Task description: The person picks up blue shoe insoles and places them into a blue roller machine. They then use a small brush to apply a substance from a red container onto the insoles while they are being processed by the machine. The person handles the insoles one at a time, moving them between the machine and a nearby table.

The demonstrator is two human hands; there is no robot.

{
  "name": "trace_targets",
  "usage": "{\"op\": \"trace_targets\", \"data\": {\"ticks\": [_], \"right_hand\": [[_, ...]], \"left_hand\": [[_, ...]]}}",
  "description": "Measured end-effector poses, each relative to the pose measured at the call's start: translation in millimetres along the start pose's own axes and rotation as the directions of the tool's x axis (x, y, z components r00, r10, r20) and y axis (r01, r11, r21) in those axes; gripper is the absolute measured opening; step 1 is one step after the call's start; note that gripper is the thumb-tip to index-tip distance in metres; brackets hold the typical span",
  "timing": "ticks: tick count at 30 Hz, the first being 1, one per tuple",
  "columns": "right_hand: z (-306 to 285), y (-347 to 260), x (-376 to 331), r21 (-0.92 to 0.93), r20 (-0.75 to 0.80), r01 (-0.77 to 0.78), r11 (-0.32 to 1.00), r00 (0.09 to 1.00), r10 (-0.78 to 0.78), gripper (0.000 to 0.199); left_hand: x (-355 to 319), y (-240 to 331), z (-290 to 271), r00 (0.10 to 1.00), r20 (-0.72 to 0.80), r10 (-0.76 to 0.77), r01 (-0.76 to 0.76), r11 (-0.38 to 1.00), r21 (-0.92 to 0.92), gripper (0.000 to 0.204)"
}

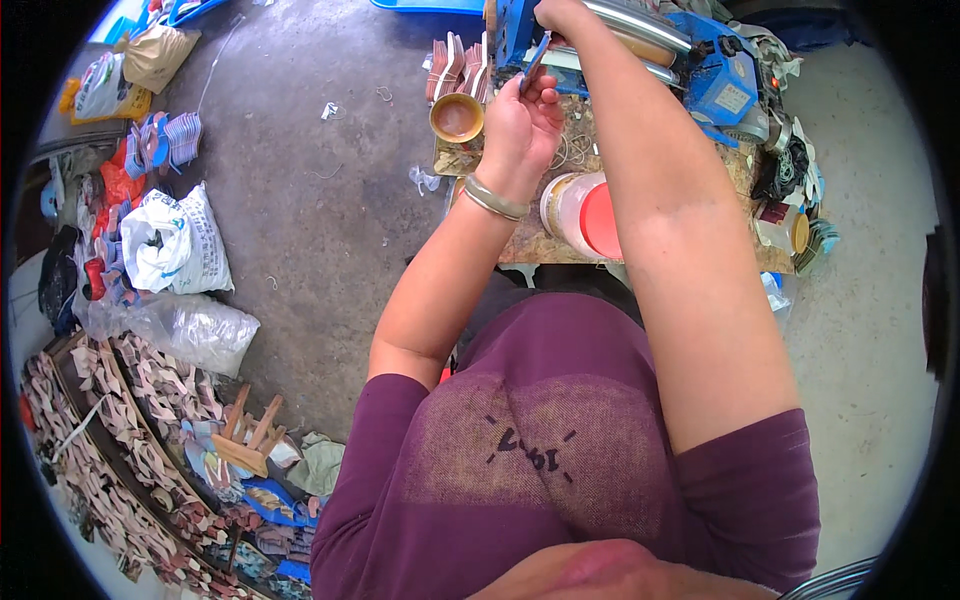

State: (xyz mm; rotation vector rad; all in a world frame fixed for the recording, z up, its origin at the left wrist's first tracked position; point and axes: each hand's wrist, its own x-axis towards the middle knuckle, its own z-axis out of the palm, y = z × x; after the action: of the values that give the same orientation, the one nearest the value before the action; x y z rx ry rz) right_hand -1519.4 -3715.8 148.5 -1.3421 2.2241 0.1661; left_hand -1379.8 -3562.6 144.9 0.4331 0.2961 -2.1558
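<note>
My left hand [523,125] has its thumb and fingers closed on a thin, flat blue piece [538,60], held upright on edge in front of a blue machine [720,85] with metal rollers [640,22]. My right hand [560,14] is at the top edge of the picture, by the machine's left side and just above the blue piece. Its fingers are mostly hidden, so what they hold or touch does not show. Below my left wrist's right side, a white tub with a red top [600,222] stands on the worn wooden table [545,245].
A yellow-rimmed bowl of brownish liquid [458,118] stands left of my left hand, with stacks of reddish-brown and white pieces [458,68] behind it. On the floor at left are a white sack [175,240], clear plastic bags [205,330], a wooden stool [250,435] and piles of cut pieces [120,430].
</note>
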Motion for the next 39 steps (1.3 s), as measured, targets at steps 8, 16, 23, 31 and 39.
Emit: {"op": "trace_targets", "data": {"ticks": [8,16,23,31,39], "right_hand": [[3.4,11.8,-36.5,0.062,-0.129,-0.097,0.993,0.986,0.104,0.018],[34.2,66.5,-40.1,0.056,-0.28,0.064,0.996,0.959,-0.046,0.025],[16.4,51.1,-48.9,0.002,-0.159,0.147,0.989,0.977,-0.144,0.031],[22.6,58.7,55.5,-0.305,0.086,0.276,0.911,0.961,-0.262,0.024],[11.5,52.6,60.2,-0.163,0.06,0.186,0.969,0.982,-0.179,0.021]], "left_hand": [[-5.3,-11.1,-17.0,0.998,-0.056,0.03,-0.025,0.995,0.096,0.022],[-26.1,-30.8,-31.4,0.996,-0.094,0.0,0.022,0.972,0.233,0.016],[-29.8,-34.8,-21.5,0.994,-0.112,0.004,0.027,0.961,0.274,0.02],[-8.3,-29.6,-5.5,0.999,0.005,-0.035,0.034,0.982,0.185,0.019],[-5.8,-33.2,10.3,0.999,-0.034,0.019,-0.014,0.991,0.132,0.018]]}}
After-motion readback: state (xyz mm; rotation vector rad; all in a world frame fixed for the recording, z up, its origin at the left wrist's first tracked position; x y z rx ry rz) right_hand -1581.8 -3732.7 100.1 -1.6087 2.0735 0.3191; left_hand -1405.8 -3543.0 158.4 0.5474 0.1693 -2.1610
